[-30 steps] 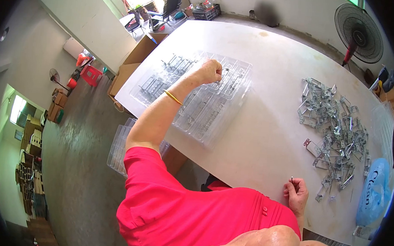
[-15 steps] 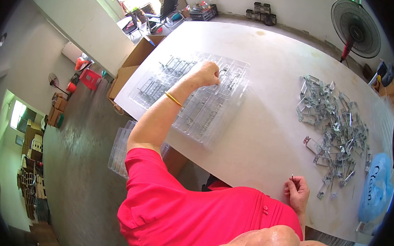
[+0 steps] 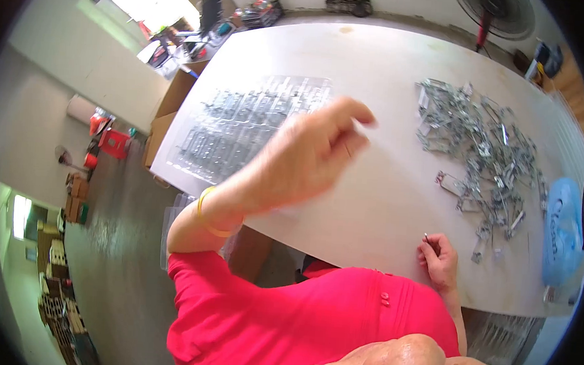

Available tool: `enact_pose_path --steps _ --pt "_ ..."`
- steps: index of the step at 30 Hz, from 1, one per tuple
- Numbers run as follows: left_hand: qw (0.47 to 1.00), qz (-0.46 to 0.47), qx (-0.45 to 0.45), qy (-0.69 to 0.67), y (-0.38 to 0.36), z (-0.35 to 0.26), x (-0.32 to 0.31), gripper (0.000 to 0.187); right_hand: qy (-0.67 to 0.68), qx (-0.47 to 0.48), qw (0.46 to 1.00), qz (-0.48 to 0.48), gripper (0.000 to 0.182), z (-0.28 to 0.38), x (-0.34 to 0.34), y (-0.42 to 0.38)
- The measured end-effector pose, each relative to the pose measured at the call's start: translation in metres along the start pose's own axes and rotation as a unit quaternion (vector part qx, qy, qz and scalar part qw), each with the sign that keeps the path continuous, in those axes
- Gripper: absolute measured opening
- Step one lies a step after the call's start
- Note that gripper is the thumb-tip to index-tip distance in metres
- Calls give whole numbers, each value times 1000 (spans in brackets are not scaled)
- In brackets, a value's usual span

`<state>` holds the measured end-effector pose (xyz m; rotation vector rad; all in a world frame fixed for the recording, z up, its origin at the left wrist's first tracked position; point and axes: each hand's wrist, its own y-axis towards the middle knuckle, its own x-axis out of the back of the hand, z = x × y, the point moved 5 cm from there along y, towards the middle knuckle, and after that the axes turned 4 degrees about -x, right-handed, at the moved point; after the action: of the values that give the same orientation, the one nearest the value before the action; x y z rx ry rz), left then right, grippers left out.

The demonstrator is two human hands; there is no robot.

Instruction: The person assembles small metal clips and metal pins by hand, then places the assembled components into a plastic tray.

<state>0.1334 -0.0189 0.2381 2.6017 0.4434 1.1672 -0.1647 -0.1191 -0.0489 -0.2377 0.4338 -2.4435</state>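
My left hand [image 3: 310, 153], blurred by motion, is raised over the table just right of the plastic tray. Its thumb and forefinger are apart, and nothing shows between them. The clear tray [image 3: 185, 166] lies on the table's left part, with rows of small metal parts in its compartments; my hand and forearm cover its lower right. Close to the table's near edge, my right hand [image 3: 441, 260] pinches a small thin metal pin [image 3: 426, 237] between thumb and forefinger. Beyond that hand spreads a loose pile of shiny metal brackets [image 3: 481, 150].
A blue plastic bag with lettering [image 3: 563, 232] sits at the right edge of the white table [image 3: 372, 67]. Clear trays [image 3: 176, 232] are stacked below the table's left edge. A cardboard box [image 3: 171, 98] stands beside the far left side, and a fan [image 3: 493, 11] behind the table.
My left hand has left the tray and swung right, higher and closer to the camera, its fingers now apart. My right hand keeps its pinch. The whole view has shifted slightly.
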Motion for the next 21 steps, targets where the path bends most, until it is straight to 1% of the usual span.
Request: enact_pose_path --steps 1,2,3,4,5,6,7,8,11,12,14,15,18,19,20,21 --pt "997 29 -55 -39 -6 -24 -14 22 2 -7 1000 -17 6 0 2 0" --pt "989 101 -84 -71 -11 -49 -23 22 -4 6 1000 -5 5 3 1 0" --pt "973 130 -121 -148 -16 -70 -34 20 -8 19 1000 6 5 6 1 -2" --pt "950 176 -82 -246 -22 -88 -43 17 -5 8 1000 -12 5 10 2 -5" --pt "925 201 -80 -311 -24 -101 -52 15 -16 30 999 -1 6 18 0 -8" --pt "958 234 -13 -164 -26 -125 -54 16 -26 56 998 11 7 23 0 -11" --pt "955 245 -20 -169 -24 -126 -64 16 -12 48 999 8 7 12 2 -8" --pt "941 255 -54 -217 -24 -127 -77 17 1 40 999 7 7 -3 3 -4" --pt "885 273 -146 -348 -21 -137 -114 27 -2 58 998 1 8 -3 4 -3" --pt "883 279 -142 -349 -19 -140 -122 27 -15 65 998 6 9 0 3 -5" --pt "863 318 -160 -358 -17 -149 -141 32 -7 43 999 1 10 2 6 -6" --pt "861 324 -153 -361 -18 -153 -151 32 4 51 999 8 10 0 7 -7" --pt "847 384 -104 -353 -23 -160 -183 26 29 72 997 30 9 1 -3 -4" --pt "875 332 -214 -280 -28 -165 -189 22 31 83 996 29 9 3 0 -5" --pt "870 340 -215 -284 -29 -159 -197 22 34 92 995 22 8 4 4 -9" --pt "871 311 -260 -278 -28 -154 -201 20 9 80 996 29 14 6 6 -9"
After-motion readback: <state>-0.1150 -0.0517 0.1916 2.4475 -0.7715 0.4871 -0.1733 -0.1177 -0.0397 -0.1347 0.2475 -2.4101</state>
